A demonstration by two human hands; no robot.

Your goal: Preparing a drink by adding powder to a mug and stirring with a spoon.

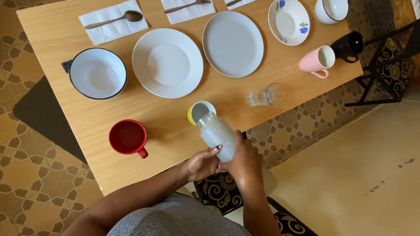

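Both hands on a frosted translucent plastic bottle [217, 134], held tilted over the near edge of the light wooden table [54, 31], its open mouth right at the rim of a small yellow cup with a white inside [200, 112]. Can't tell whether anything is pouring.

Left hand [201, 164]: wrapped around the bottle's lower end from below, fingers pressed together, a red-painted nail showing against the plastic. Right hand [246, 160]: clamped around the bottle's base from the other side, fingers curled behind it and mostly hidden, so their spread can't be told.

Around it on the table:
- red ceramic mug [128, 137], just left of the yellow cup, near the table edge
- clear drinking glass [267, 95], lying on its side, right of the cup
- white enamel bowl with a dark rim [98, 73], far left
- white ribbed deep plate [167, 62] and plain grey-white flat plate [233, 44], side by side in the middle
- white bowl with blue flowers [288, 20], second dark-rimmed white bowl [332, 5], pink mug [318, 60], black mug [348, 45], all at the right end
- white paper napkins along the far edge: one with a metal spoon [115, 20], one with a metal fork [188, 5]

The person wears a grey top.
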